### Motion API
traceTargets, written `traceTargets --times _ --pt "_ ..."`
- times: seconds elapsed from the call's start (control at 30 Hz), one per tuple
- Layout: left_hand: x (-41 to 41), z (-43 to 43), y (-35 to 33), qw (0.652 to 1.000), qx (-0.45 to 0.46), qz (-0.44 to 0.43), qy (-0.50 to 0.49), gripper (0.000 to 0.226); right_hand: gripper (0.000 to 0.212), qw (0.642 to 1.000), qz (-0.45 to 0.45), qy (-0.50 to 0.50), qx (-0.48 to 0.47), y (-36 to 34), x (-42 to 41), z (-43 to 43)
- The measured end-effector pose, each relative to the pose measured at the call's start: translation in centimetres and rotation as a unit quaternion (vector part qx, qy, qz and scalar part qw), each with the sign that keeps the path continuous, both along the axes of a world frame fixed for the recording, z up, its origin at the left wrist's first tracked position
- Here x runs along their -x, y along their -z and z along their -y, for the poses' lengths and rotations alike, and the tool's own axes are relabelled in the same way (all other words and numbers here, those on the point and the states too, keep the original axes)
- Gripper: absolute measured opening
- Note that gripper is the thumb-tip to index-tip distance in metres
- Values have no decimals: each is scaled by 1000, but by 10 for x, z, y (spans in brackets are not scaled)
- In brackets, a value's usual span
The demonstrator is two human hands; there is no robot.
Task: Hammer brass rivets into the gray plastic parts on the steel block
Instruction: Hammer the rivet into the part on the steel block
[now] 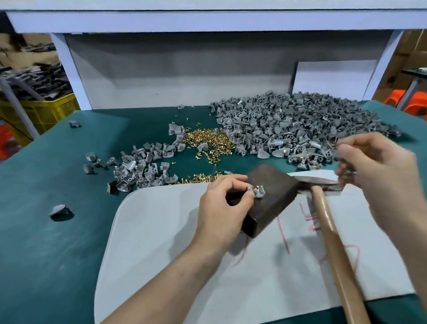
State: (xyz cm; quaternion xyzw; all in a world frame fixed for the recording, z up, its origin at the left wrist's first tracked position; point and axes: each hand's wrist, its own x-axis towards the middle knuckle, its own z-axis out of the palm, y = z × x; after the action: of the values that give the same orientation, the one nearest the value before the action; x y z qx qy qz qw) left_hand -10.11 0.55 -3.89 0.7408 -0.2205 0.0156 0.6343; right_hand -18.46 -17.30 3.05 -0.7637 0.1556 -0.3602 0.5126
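Part (257, 192) sits on block (275, 182), pinched by left hand (222, 211).

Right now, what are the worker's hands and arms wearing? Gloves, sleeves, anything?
Nothing worn: left hand and right hand are bare, no gloves, rings or watch visible. Both forearms bare to the frame edge, no sleeves or bands in view. The right hand is motion-blurred, so detail there is uncertain.
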Motion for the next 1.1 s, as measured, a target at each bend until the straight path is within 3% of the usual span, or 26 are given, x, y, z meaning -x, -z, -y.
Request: traceTargets --times 0.03,0.1,0.17,0.23,0.3,0.4,0.43,0.63,0.77,0.9,1.1 --pt "0 0 0 1000 1 -1 -1 10 10 994 -90 46 51 0 3 10" --pt "0 1 0 1000 5 -2 -2 11 27 922 -350 51 155 12 5 14" --pt "0 0 0 1000 10 -5 -2 15 41 860 -463 49 208 25 3 4" --pt "0 0 0 1000 14 -5 2 19 41 857 -459 76 220 29 -3 3" --pt "1 -1 -1 1000 13 -8 4 20 30 868 -460 72 173 21 -7 6" --pt "3 -2 -3 1000 13 -10 7 22 18 908 -416 -7 -39 7 -1 14" --pt "3 -2 -3 1000 14 -10 8 23 17 914 -399 -26 -71 5 3 16" --pt "0 -1 0 1000 14 1 9 25 23 970 -236 -20 -55 -21 20 -5" --pt "0 0 0 1000 14 2 11 25 28 959 -258 -109 -46 -33 6 -35" --pt "0 0 -2 1000 6 18 14 27 23 952 -282 -115 -21 -32 -6 -54" --pt "0 -1 -3 1000 3 22 21 27 41 946 -297 -126 36 -32 -9 -67"
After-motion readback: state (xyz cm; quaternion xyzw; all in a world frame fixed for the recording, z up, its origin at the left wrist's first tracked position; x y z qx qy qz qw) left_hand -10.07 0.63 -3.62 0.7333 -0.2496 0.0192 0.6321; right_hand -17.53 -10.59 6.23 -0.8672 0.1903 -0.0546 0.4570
